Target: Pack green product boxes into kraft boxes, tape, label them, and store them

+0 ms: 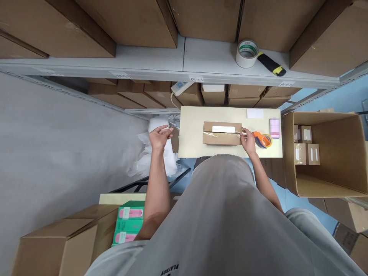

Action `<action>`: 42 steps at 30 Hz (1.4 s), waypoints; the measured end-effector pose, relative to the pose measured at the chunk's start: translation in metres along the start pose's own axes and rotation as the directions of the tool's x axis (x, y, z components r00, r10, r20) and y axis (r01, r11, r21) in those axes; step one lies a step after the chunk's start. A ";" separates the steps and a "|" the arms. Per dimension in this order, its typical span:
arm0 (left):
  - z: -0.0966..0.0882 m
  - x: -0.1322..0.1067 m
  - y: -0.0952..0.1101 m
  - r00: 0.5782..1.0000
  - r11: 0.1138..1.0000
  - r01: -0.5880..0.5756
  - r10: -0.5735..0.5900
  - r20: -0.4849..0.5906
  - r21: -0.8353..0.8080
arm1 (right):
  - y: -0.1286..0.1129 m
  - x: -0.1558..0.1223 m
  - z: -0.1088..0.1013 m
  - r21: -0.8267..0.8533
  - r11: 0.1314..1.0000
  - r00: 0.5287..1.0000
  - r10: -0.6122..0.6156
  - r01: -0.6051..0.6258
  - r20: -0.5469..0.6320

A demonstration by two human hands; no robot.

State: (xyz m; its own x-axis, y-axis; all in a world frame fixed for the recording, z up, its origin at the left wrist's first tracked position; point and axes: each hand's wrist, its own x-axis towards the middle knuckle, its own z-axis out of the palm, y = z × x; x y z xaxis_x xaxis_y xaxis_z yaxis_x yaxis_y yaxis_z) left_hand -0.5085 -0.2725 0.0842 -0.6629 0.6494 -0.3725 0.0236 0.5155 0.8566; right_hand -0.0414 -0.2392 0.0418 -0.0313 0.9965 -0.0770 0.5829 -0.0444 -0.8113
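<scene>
A small taped cardboard box [221,138] with a white label [223,129] on top lies on the pale tabletop [192,151] in front of me. My right hand [248,143] is at the box's right end, its fingertips pressed against it. Just right of that hand sits an orange tape dispenser [260,139] with a roll of tape. Off the table's left edge, my left hand [160,137] hovers over white plastic wrapping [171,163]. Its fingers are loosely bent and apart, and I see nothing held in them.
A phone [275,128] and a white paper slip [255,113] lie on the table. On the shelf above are a tape roll [246,55] and a black-yellow cutter [271,64]. A large open carton [339,153] holding several small boxes stands right. Green boxes [129,224] are lower left.
</scene>
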 end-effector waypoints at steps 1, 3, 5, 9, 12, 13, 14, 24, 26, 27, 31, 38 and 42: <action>0.000 0.001 0.000 1.000 1.000 -0.008 0.008 -0.010 0.015 | 0.000 0.000 0.000 -0.001 1.000 1.000 0.001 -0.001 -0.001; 0.002 0.003 0.000 0.999 0.998 -0.041 0.041 -0.009 0.039 | -0.001 -0.001 0.000 -0.002 1.000 1.000 0.009 -0.009 0.000; 0.003 0.004 -0.001 0.997 0.996 -0.077 0.077 0.009 0.054 | -0.002 -0.001 -0.001 -0.003 1.000 1.000 0.018 -0.018 0.005; -0.001 0.013 -0.009 0.994 0.989 -0.104 0.106 -0.015 0.103 | -0.002 -0.001 0.000 -0.001 1.000 1.000 0.026 -0.026 0.007; -0.008 0.025 -0.013 0.979 0.979 -0.096 0.125 -0.159 0.179 | -0.003 -0.002 0.000 0.006 1.000 1.000 0.016 -0.016 0.005; -0.008 0.027 -0.013 0.970 0.974 -0.091 0.134 -0.205 0.208 | -0.004 -0.002 0.000 0.007 1.000 1.000 0.011 -0.011 0.006; -0.005 0.027 -0.013 0.962 0.968 -0.087 0.143 -0.233 0.233 | -0.004 -0.002 -0.001 0.004 1.000 1.000 0.008 -0.008 0.009; 0.128 -0.081 -0.012 0.939 0.955 -0.136 0.040 0.341 0.263 | -0.006 0.000 0.005 -0.049 0.997 0.998 0.051 -0.052 -0.024; 0.137 -0.088 -0.010 0.955 0.940 -0.133 0.036 0.296 0.313 | -0.005 0.001 0.009 -0.056 0.996 0.997 0.061 -0.064 -0.052; 0.139 -0.089 -0.009 0.961 0.936 -0.124 0.030 0.277 0.330 | -0.004 0.001 0.011 -0.059 0.995 0.995 0.071 -0.075 -0.064; 0.135 -0.087 -0.005 0.970 0.924 -0.113 0.024 0.240 0.366 | -0.005 0.000 0.015 -0.056 0.993 0.991 0.102 -0.107 -0.088; 0.126 -0.097 -0.018 0.969 0.920 -0.121 0.028 0.245 0.373 | 0.005 -0.008 0.016 -0.032 0.996 0.996 0.078 -0.079 -0.036; 0.121 -0.100 -0.028 0.956 0.922 -0.185 0.089 0.279 0.340 | 0.038 -0.012 -0.011 -0.173 0.979 0.993 0.093 -0.104 -0.073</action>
State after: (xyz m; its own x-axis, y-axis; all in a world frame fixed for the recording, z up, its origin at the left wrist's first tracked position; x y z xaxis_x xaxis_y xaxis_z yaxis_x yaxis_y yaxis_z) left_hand -0.3523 -0.2838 0.0538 -0.4231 0.8227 -0.3798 0.3987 0.5454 0.7373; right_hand -0.0096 -0.2525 0.0180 0.0822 0.9906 -0.1095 0.7149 -0.1352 -0.6860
